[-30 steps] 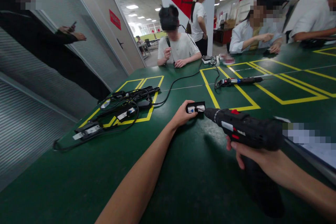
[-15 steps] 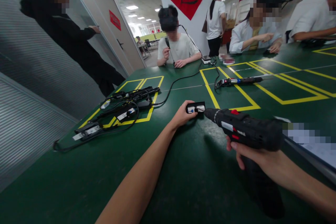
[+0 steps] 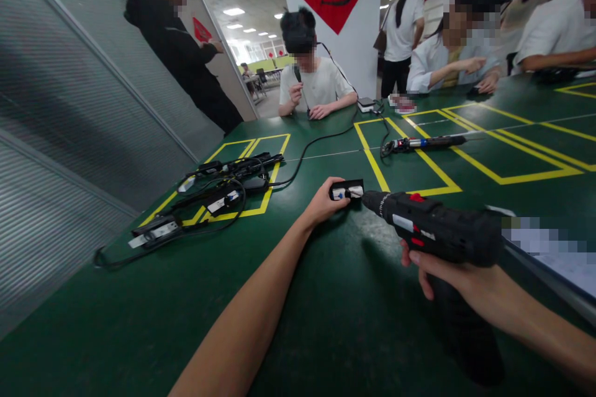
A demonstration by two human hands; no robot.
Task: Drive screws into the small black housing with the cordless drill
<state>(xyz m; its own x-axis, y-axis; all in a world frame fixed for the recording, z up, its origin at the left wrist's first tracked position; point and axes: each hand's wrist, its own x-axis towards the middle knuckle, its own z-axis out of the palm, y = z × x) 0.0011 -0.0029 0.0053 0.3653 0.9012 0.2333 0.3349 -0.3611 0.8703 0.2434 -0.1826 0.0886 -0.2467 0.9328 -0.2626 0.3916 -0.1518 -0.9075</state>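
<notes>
Near the middle of the green table, my left hand (image 3: 325, 201) grips a small black casing (image 3: 352, 186) with white parts and a bit of blue inside. Its open side faces me. My right hand (image 3: 459, 282) is wrapped round the handle of a black cordless drill (image 3: 440, 226) with red buttons. The drill points left, and its chuck end is right at the casing's right side. Whether the bit touches a screw is too small to make out.
Black devices with cables (image 3: 228, 189) lie in a yellow-taped area at left. A pen-like electric screwdriver (image 3: 426, 143) lies beyond the drill. A cable (image 3: 307, 147) crosses the table. Papers (image 3: 554, 254) are at right. Across the table a person (image 3: 319, 84) holds a screwdriver; others sit at right.
Both my hands, the casing and the drill stay in place. In the background, the person in black and the standing person in white have shifted right.
</notes>
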